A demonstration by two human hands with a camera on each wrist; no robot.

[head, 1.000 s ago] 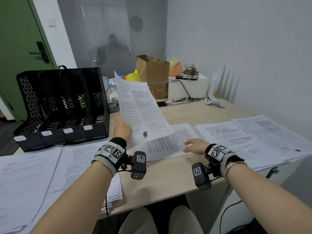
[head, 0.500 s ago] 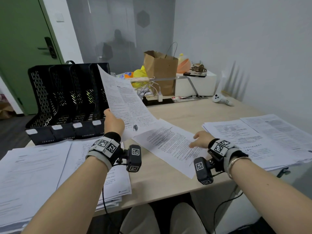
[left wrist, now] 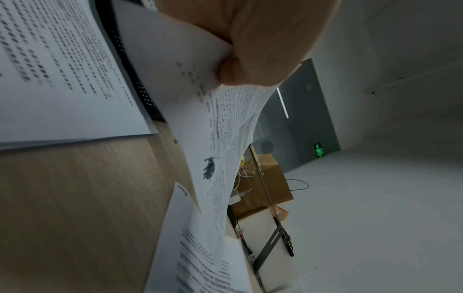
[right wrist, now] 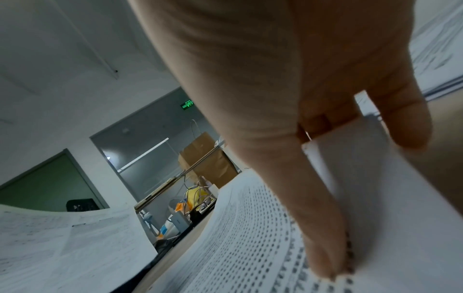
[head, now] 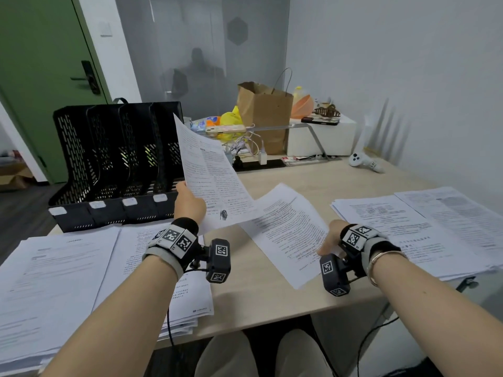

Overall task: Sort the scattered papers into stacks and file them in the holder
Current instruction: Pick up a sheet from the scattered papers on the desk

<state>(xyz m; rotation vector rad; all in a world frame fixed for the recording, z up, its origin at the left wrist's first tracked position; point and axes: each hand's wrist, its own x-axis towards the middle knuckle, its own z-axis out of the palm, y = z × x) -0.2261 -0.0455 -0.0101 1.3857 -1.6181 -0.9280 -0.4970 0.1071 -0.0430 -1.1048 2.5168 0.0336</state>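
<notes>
My left hand (head: 188, 198) grips a printed sheet (head: 211, 175) by its lower left edge and holds it raised and tilted in front of the black four-slot mesh holder (head: 117, 159). The left wrist view shows the thumb pinching that sheet (left wrist: 213, 128). My right hand (head: 328, 239) pinches the right edge of a second printed sheet (head: 283, 229), thumb on top (right wrist: 323, 228) and fingers beneath; the rest of this sheet (right wrist: 250, 247) lies on the desk. Paper stacks lie at the left (head: 54, 281) and right (head: 394, 227).
A brown paper bag (head: 264, 112), a white box (head: 321, 137), cables and a charger (head: 261, 156) crowd the desk's back. A white controller (head: 362, 160) lies by the right wall. Bare desk wood (head: 258, 300) shows between my wrists. A green door (head: 40, 63) stands behind the holder.
My left hand has carried its raised sheet leftward, nearer the holder. My right hand has turned the second sheet, drawn it toward me and taken its edge between thumb and fingers.
</notes>
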